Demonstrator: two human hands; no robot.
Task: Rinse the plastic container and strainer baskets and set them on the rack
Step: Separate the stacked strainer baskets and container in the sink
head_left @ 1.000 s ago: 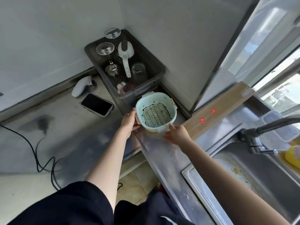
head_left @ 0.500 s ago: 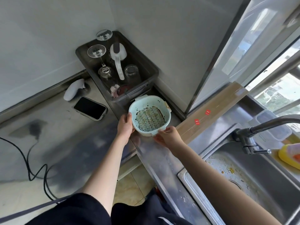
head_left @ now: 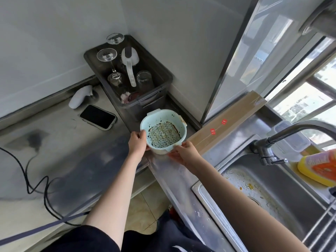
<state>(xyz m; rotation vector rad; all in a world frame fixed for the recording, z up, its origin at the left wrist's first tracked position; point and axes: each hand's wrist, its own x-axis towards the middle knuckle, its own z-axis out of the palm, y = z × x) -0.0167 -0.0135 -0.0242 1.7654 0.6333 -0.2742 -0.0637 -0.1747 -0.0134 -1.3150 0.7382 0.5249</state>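
Sink nearest, on the right, basin soiled with food bits; tap over it, not running as far as I can see. Both hands are on the pale blue strainer basket, which is over the steel worktop just in front of the dark rack bin. Left hand: grip clenched on the near-left rim, thumb over the edge. Right hand: fingers curled under the near-right side. The basket seems to sit in a whitish outer bowl; dark residue rings the slotted base, so it looks unrinsed.

Risks:
- wet rim, edge-only hold, so it could slip
- inner basket may lift out of the bowl if tipped
- rack already holds upturned wine glasses, so a careless placement could knock them

Phone lies on the worktop to the left, within splash range.
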